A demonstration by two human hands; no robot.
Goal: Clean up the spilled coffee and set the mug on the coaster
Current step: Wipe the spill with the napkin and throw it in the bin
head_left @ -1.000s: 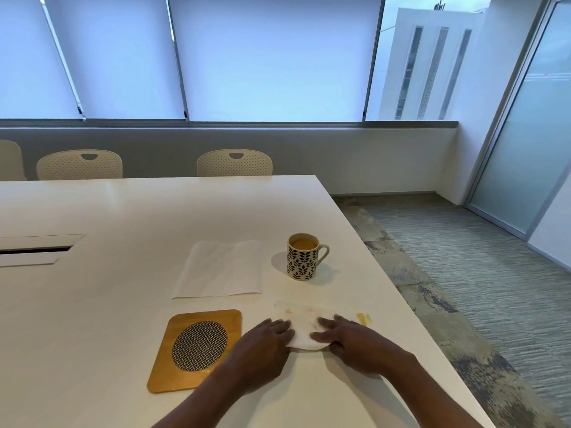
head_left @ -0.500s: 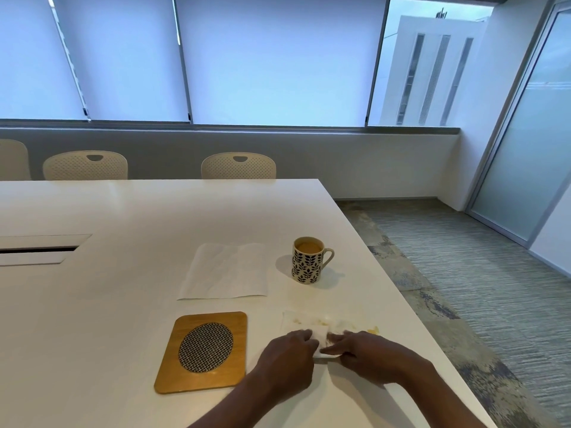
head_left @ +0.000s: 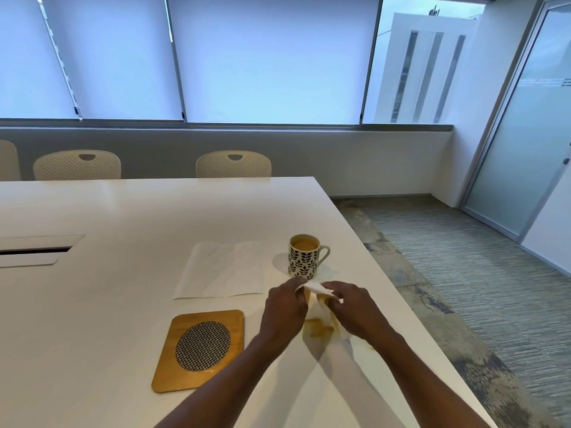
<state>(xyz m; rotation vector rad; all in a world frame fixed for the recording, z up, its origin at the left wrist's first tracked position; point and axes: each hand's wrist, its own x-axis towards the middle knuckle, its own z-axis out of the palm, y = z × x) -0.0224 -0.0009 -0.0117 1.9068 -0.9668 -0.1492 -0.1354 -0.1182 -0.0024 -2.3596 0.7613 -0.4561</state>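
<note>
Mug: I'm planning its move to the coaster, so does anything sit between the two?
Yes: the left hand, pinching the stained tissue together with the right hand, hangs between the mug and the coaster. The flat napkin lies beside that line, not clearly across it.

A long white table (head_left: 123, 217) fills the near half of the room, with a cable hatch (head_left: 34, 250) set into its top on the left. Cream perforated chairs (head_left: 233, 164) stand tucked in along its far side, below a pale grey wall (head_left: 340, 156). Roller blinds (head_left: 272, 57) cover most of the window and glow a soft blue-white. The uncovered pane on the right shows a pale building (head_left: 429, 69) outside. Striped grey carpet (head_left: 463, 273) runs to a frosted glass door (head_left: 525, 134).
</note>
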